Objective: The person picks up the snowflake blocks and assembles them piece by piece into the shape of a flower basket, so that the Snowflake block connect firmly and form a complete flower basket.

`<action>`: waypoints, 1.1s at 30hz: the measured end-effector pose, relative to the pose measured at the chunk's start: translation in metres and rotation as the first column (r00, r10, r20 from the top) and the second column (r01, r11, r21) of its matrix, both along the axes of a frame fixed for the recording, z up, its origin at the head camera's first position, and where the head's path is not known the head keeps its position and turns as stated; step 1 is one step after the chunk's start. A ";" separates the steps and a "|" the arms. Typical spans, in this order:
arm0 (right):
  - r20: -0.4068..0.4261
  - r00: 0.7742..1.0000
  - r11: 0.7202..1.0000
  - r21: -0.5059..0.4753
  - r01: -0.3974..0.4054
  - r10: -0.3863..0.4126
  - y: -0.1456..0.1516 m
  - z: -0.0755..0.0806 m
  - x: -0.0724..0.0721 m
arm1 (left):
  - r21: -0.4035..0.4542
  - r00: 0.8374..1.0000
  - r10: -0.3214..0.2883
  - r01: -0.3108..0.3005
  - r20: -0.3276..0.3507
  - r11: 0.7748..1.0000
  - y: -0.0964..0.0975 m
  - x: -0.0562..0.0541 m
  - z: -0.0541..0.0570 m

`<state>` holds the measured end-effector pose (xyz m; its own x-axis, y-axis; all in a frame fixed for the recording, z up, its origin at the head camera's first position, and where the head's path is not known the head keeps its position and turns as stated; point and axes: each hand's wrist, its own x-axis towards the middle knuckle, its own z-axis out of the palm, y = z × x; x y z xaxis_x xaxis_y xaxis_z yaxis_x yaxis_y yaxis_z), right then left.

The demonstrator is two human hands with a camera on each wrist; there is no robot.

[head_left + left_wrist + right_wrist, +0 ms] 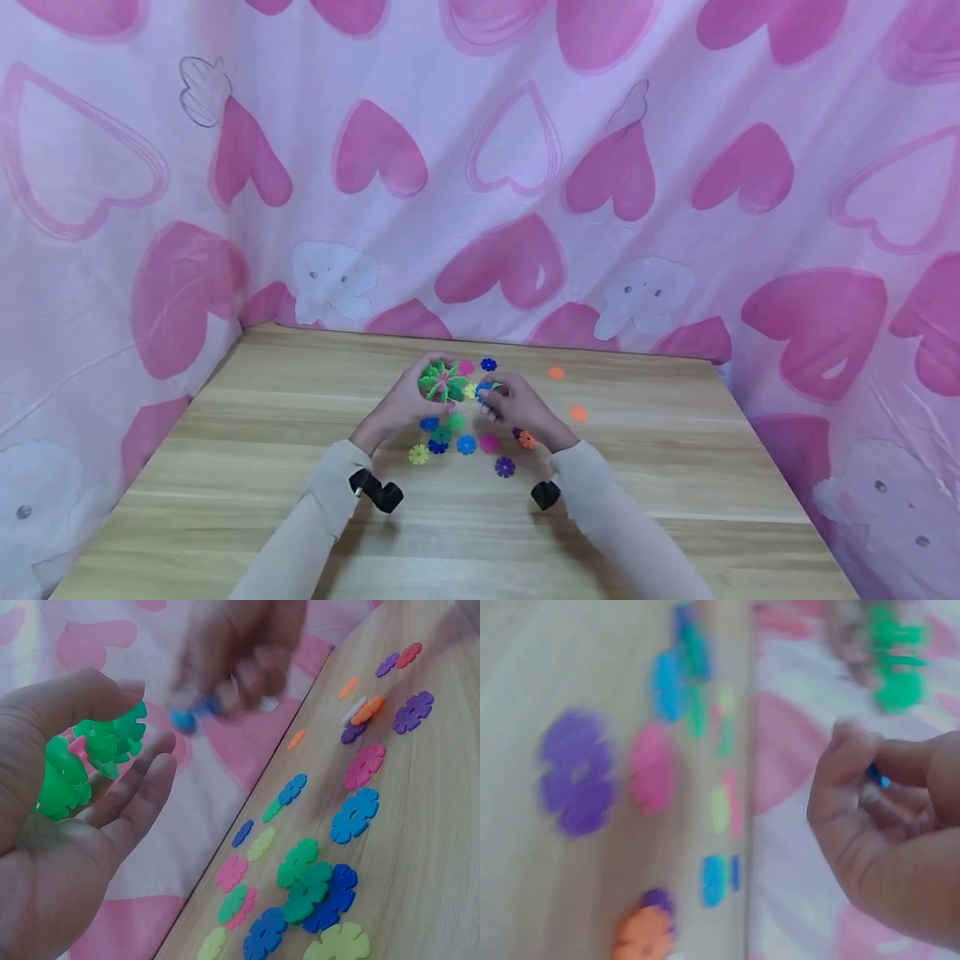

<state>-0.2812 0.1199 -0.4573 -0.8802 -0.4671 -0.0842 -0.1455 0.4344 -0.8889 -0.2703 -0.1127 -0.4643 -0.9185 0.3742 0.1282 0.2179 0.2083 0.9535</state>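
Note:
My left hand (401, 403) holds a cluster of green snowflake discs (442, 382) joined round a pink one, raised over the far part of the table. In the left wrist view the green cluster (66, 776) sits between the thumb and the curved fingers. Just to its right, my right hand (525, 407) pinches a blue snowflake disc (184, 720) between thumb and fingertips. Most of that blue disc (878, 775) is hidden by the fingers in the right wrist view. A gap separates it from the cluster.
Loose snowflake discs lie on the wooden table (225, 467) below the hands, among them a purple one (505, 467), a yellow one (418, 454) and a pink one (489, 443). Two orange discs (577, 413) lie farther right. A pink heart-patterned curtain (495, 250) stands behind the table.

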 end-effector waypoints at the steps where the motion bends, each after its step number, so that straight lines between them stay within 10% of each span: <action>1: 0.049 0.998 0.998 -0.059 -0.023 0.026 0.003 0.006 0.001 | 0.001 1.000 -0.003 0.003 -0.004 1.000 0.000 -0.001 0.000; 8: 0.240 0.959 0.973 -0.205 -0.104 0.153 0.007 0.032 0.015 | -0.007 1.000 -0.019 0.018 -0.024 1.000 0.003 -0.001 -0.002; 33: 0.377 0.924 0.926 -0.325 0.189 -0.056 -0.011 0.024 0.028 | -0.015 0.996 -0.052 0.051 -0.079 0.999 0.015 0.004 0.001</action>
<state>-0.2529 0.1088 -0.4333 -0.8741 -0.4144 -0.2532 0.2422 0.0799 -0.9669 -0.2662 -0.0975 -0.4634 -0.8853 0.4224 0.1945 0.3034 0.2076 0.9300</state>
